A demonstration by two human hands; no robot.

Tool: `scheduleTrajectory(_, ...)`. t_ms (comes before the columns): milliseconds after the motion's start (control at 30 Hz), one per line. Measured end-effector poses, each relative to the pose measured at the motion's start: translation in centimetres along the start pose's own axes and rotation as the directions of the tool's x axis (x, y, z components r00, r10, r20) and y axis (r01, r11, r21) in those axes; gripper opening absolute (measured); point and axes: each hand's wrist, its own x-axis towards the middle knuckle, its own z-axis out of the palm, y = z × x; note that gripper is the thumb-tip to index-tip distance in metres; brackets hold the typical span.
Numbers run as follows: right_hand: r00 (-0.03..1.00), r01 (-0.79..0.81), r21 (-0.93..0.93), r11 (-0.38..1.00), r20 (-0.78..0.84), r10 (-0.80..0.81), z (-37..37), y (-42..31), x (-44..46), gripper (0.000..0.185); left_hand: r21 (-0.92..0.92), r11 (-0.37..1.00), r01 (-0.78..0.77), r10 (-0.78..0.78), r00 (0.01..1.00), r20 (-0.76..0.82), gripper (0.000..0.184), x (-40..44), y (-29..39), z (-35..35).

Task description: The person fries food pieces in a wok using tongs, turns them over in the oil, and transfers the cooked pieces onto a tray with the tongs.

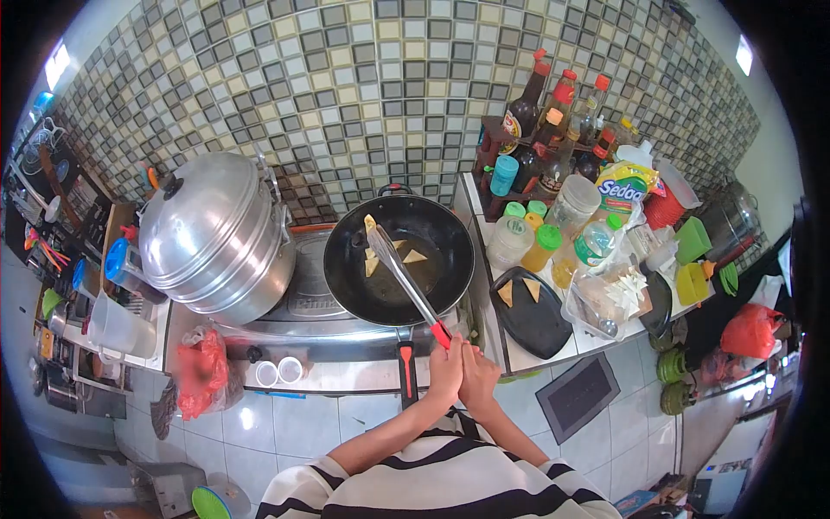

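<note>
My left hand (446, 369) is closed around the red handle end of metal tongs (405, 278). Pressed against it, my right hand (478, 378) is closed at the same handle; its grip is partly hidden. The tongs reach into a black wok (346, 290) on the stove, with their tips by a folded triangular pastry (370, 223) near its left side. Several more triangular pieces, including one pastry (415, 257) right of the tongs, lie in the shallow oil (393, 294). The wok's black and red handle (407, 372) points toward me, left of my hands.
A large aluminium steamer pot (216, 242) stands left of the wok. To the right, a black tray (540, 324) holds two triangular pastries (519, 291), beside a plastic container (605, 303), jars and bottles (525, 108). Two white cups (278, 372) and a red plastic bag (203, 372) sit front left.
</note>
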Motion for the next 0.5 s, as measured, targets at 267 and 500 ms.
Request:
scheduleTrajectory(267,1.000,0.004,-0.014,1.000,0.004,-0.004,-0.6,-0.2,0.0,0.006,0.011,1.000,0.000,0.000,1.000,0.023,0.025,-0.1,-0.3,-0.1)
scheduleTrajectory(500,1.000,-0.012,0.022,1.000,-0.022,0.013,-1.1,-0.4,-0.1,0.006,0.011,0.998,-0.059,0.058,0.998,0.033,0.025,-0.9,-0.1,0.1)
